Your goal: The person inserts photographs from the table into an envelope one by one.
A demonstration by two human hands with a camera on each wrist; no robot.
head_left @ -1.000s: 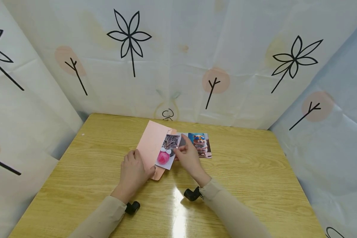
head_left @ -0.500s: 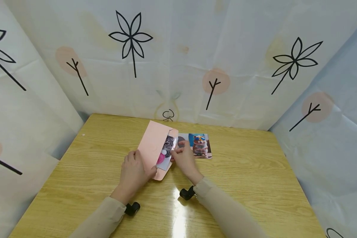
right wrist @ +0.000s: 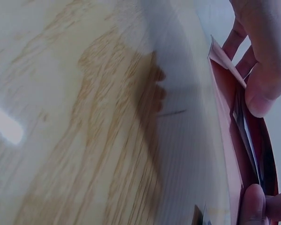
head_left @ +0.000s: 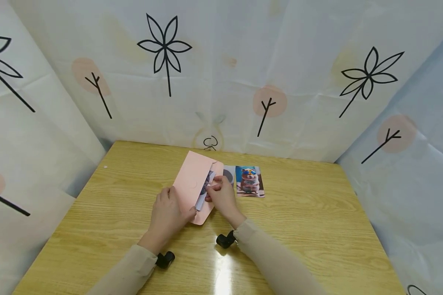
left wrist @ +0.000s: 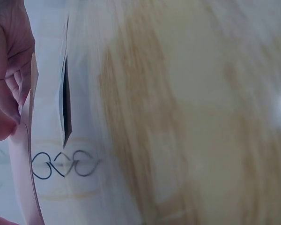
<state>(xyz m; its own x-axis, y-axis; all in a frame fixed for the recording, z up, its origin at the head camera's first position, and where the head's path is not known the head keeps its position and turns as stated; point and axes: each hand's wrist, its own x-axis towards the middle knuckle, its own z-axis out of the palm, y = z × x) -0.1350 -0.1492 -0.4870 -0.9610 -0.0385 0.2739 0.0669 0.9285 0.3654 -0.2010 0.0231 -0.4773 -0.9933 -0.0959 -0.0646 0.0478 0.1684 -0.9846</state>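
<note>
A pink envelope (head_left: 186, 182) lies slanted on the table, its opening facing right. My left hand (head_left: 167, 213) grips its lower left side, thumb at the mouth's lower corner. A cat photo card (head_left: 200, 201) is mostly inside the envelope, with a narrow strip showing. My right hand (head_left: 223, 198) pinches that card's outer edge at the opening. In the right wrist view the envelope (right wrist: 225, 117) gapes around the card, with fingers at both ends of the mouth. Just right of the envelope lie a hamster photo card (head_left: 250, 181) and a partly covered grey-and-white card (head_left: 229, 174).
The wooden table (head_left: 299, 221) is backed by a white patterned curtain (head_left: 221, 61) on three sides. Black wrist cameras hang under both sleeves. A small white speck (head_left: 105, 166) lies at the far left of the table.
My right hand has moved left, sliding the cat card deeper into the envelope so that less of its picture shows. My left hand has stayed on the envelope.
</note>
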